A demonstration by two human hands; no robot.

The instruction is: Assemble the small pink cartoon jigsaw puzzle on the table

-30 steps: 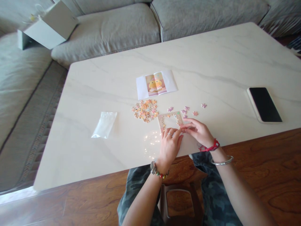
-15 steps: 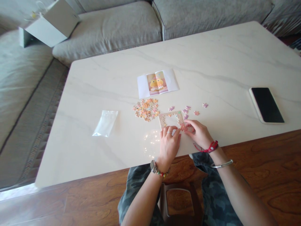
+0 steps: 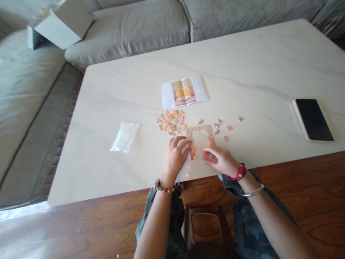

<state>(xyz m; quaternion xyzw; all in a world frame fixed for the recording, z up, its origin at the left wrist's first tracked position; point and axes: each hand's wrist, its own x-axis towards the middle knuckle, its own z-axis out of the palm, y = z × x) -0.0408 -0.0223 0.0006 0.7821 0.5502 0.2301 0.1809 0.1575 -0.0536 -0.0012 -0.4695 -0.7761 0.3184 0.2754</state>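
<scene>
Leftward the left hand (image 3: 175, 154) is being shifted, to the puzzle border's (image 3: 198, 128) left side, its grip unclear; a pink piece (image 3: 205, 156) is being pinched by the right hand (image 3: 221, 159). On the tabletop (image 3: 121, 90), the border is being kept lengthwise near-to-far, open end nearest.

"Bright, soft light all over the pale table (image 3: 129, 97), and shadows around the left hand (image 3: 175, 156) and right hand (image 3: 219, 158) are faint!"

"Glints, too: tiny sparkles on the tabletop between the wrists. And glare, whitening the floor (image 3: 18, 237) far left of the hands; light seems to come from that side."

"Below the hands, it's dimmer, the stool (image 3: 210, 250) in deep shade."

"Sharpness? Modest! Puzzle pieces (image 3: 172, 122) beyond the left hand lose fine detail, the sofa (image 3: 140, 28) farther off goes soft, and the outer edges stretch."
</scene>
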